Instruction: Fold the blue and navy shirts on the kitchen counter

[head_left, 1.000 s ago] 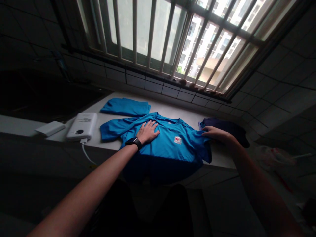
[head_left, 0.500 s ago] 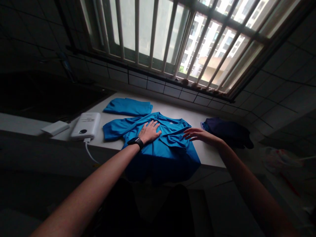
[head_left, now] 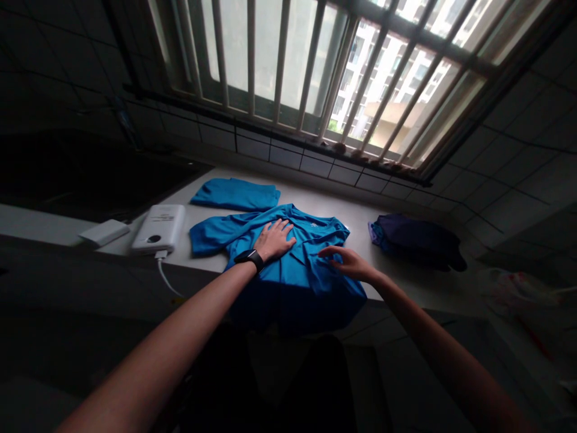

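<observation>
Bright-blue short-sleeved fabric shirt is lying across the smooth white desk, draping over its front edge; a folded dark-purple cloth pile is sitting rightward. Bare left hand is resting flat, fingers spread; bare right hand is curving its fingers over rumpled fabric, grip unclear.

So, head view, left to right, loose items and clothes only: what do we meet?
Small white block → white power bank → spread blue T-shirt → stack of dark folded clothes → plastic bag.
</observation>
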`<state>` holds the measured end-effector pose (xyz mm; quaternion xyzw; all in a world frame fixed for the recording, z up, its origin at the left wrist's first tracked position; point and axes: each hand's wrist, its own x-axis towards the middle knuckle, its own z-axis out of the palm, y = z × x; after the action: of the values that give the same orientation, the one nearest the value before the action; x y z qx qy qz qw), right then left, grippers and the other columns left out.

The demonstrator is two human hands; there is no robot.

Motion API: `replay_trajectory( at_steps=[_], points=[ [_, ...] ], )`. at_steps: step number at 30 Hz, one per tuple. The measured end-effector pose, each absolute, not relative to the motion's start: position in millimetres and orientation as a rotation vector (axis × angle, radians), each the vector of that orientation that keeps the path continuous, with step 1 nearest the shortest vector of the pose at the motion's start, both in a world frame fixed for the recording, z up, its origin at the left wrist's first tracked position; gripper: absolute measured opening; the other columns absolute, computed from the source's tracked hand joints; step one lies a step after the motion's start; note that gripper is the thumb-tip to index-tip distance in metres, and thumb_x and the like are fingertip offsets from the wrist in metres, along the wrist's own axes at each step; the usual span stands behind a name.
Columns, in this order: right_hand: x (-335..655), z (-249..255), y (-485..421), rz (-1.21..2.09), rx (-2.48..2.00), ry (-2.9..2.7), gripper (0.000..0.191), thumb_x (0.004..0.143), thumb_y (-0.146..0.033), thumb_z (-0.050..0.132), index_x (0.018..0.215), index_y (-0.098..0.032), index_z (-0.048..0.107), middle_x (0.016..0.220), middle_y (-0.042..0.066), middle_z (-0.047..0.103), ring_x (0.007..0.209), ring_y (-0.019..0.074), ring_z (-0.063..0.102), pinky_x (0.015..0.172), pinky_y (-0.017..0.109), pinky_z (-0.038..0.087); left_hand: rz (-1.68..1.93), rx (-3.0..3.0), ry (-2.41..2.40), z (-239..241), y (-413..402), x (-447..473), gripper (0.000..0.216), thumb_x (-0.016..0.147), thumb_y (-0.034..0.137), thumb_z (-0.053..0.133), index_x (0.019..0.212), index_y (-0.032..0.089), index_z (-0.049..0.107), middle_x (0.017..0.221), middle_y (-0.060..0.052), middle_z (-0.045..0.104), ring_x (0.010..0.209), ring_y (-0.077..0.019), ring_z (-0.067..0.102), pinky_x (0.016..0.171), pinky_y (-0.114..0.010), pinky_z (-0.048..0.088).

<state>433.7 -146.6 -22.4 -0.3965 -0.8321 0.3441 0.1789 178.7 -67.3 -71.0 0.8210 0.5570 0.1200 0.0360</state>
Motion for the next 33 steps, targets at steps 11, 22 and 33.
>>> replay_trajectory(
  at_steps=[11,22,33],
  points=[
    [480.8,-41.6,-137.1,0.321,-1.973,-2.594,0.077,0.100,-0.067,0.034,0.164,-0.028,0.017,0.170,0.009,0.012,0.156,0.0348,0.016,0.122,0.065,0.017,0.375,2.509,1.675,-67.6,-69.3,177.2,0.059,0.098,0.042,0.039,0.152,0.020,0.045,0.164,-0.009,0.038,0.154,-0.0269,0.029,0.125,-0.048,0.023],
    [455.9,-33.0,-142.9,0.217,-1.798,-2.711,0.072,0.097,-0.066,0.047,0.157,-0.027,0.040,0.168,0.009,0.025,0.156,0.0356,0.018,0.125,0.061,0.017,0.377,2.513,1.699,-67.6,-70.2,177.4,0.057,0.098,0.043,0.040,0.151,0.022,0.047,0.163,-0.008,0.040,0.154,-0.0252,0.030,0.124,-0.046,0.024],
    [456.2,-19.7,-162.7,0.402,-1.409,-2.569,0.056,0.107,-0.050,0.021,0.142,-0.030,0.060,0.157,0.003,0.049,0.146,0.0260,0.043,0.121,0.049,0.034,0.389,2.515,1.695,-71.9,-66.8,177.4,0.059,0.097,0.043,0.038,0.151,0.021,0.046,0.164,-0.008,0.039,0.154,-0.0262,0.030,0.125,-0.047,0.023]
  ],
)
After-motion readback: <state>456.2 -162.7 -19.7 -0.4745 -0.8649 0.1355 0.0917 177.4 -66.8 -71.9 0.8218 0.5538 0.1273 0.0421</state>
